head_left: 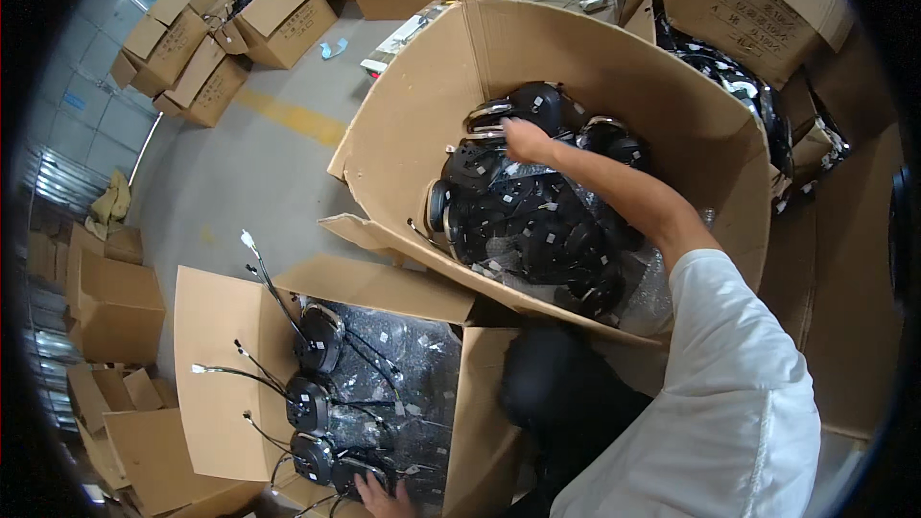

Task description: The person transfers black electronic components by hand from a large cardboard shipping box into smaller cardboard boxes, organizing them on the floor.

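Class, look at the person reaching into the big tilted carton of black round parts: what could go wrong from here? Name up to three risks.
1. The tilted carton leans toward the person; the piled black round parts might slide out as the right hand pulls one.
2. In the lower box, the wired parts have long leads that could snag or tangle near the left hand.

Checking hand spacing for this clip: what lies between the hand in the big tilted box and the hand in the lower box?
In the head view, between the right hand and the left hand: heaped black round parts, then the tilted box's cardboard flap.
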Demonstrator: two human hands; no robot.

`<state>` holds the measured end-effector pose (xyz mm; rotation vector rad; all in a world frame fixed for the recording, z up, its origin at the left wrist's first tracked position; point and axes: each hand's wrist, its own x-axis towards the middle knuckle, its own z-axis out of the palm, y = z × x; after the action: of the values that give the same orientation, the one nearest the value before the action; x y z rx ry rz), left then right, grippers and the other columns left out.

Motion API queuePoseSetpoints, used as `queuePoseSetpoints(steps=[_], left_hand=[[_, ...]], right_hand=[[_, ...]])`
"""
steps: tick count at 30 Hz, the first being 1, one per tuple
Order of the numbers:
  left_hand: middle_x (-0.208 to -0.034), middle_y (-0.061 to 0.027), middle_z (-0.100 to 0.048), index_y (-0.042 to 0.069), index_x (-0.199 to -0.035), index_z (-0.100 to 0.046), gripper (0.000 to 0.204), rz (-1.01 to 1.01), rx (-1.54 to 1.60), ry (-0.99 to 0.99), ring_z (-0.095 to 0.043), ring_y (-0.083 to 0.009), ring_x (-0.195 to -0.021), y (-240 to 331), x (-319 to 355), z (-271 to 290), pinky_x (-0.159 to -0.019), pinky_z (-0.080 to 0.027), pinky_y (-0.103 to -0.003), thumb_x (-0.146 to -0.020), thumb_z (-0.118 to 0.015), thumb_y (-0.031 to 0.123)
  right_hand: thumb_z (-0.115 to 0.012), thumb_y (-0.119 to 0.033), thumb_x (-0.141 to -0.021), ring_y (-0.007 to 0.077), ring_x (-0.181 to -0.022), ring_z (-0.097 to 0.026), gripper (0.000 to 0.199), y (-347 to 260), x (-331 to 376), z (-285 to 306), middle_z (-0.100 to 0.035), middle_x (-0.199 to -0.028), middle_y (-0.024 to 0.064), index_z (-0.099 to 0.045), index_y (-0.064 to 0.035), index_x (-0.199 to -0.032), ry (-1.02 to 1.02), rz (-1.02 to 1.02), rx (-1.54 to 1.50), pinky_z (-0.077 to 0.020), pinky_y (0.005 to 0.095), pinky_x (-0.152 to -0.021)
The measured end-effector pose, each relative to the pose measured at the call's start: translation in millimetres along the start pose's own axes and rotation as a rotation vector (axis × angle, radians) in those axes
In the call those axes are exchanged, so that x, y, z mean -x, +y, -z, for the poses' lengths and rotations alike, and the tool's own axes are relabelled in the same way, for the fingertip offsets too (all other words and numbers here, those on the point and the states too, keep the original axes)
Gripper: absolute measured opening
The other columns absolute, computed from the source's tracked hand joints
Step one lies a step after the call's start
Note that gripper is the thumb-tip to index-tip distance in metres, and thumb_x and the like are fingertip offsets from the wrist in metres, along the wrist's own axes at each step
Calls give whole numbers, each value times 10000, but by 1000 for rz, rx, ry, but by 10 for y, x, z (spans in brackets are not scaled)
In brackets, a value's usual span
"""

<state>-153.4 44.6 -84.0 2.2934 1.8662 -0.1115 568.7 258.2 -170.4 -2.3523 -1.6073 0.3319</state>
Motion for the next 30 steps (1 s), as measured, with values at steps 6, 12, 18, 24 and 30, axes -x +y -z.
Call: queuePoseSetpoints(steps=[6,12,18,24,30], left_hand=[[-1473,-352,-359,-51,-1421,-444,604,66,49,-155,-381,-482,-1354,426,0,120,-1110,-365,-474,-942,-662,245],[-1433,-308,-440,-48,-1388,-470,585,-2,187,53,-449,-447,-1315,598,10,309,-1094,-379,-462,-872,-681,130],[-1437,-299,-427,-86,-1391,-421,728,-161,557,271,-426,-449,-1330,1424,-487,591,-1122,-341,-466,-784,-777,101],[-1522,-335,-247,-53,-1495,-225,1137,-665,393,704,-312,-480,-1394,2500,-720,1286,-1147,-259,-600,-690,-866,431],[-1437,-346,-388,-47,-1486,-244,1033,-661,483,1153,-436,-514,-1291,2619,-215,1272,-1079,-339,-641,-767,-842,391]], right_hand=[[-598,-231,-894,398,-1105,-610,329,329,345,-941,-668,-1083,220,-593,13,-1115,49,267,402,-401,497,-1059],[-634,-243,-941,251,-631,-595,261,-469,488,464,-611,-709,173,-592,-14,-824,223,209,-507,-508,417,-633],[-636,-253,-974,53,-644,-443,270,-1676,1532,2574,-550,-688,-45,-670,-13,-853,-79,369,-727,-390,273,-584],[-640,-282,-972,48,-641,-459,274,-2860,2557,3378,-563,-693,-47,-687,-35,-863,12,568,-835,-387,247,-582],[-656,-300,-964,52,-698,-518,289,-3896,3196,3415,-591,-715,-25,-698,-22,-895,-103,787,-833,-434,266,-618]])
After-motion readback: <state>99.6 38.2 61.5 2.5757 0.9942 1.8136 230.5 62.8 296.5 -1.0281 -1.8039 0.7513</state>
